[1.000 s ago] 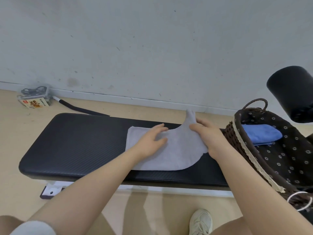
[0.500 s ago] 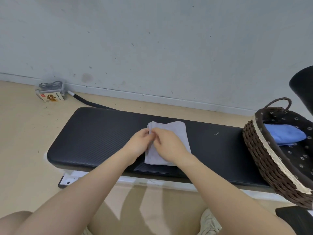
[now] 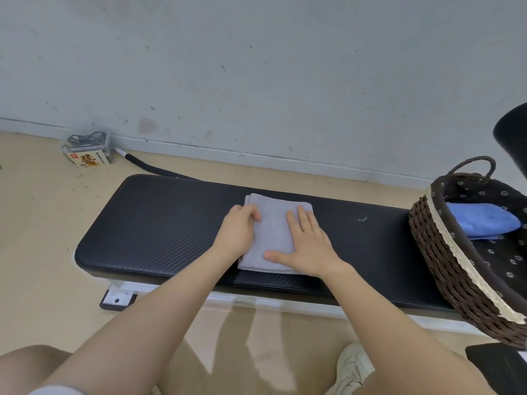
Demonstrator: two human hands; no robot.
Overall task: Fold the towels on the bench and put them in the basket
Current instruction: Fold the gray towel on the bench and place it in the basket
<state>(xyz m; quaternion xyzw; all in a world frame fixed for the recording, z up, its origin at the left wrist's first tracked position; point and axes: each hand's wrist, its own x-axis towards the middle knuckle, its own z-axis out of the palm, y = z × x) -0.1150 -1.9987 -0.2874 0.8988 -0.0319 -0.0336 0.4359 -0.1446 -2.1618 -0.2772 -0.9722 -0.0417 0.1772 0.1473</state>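
A grey towel, folded into a narrow rectangle, lies in the middle of the black padded bench. My right hand lies flat on the towel's right half, fingers straight and thumb spread. My left hand rests at the towel's left edge with its fingers curled over that edge. At the bench's right end stands a dark wicker basket with a patterned lining; a folded blue towel lies inside it.
A small printed box with cables sits on the floor by the wall, beside a black hose. A black padded roller juts in at the right edge. My knees and a white shoe are below the bench.
The grey towel has gone from a wide half-folded sheet to a narrow folded rectangle. My right hand has moved from pinching the fold to lying flat on the towel.
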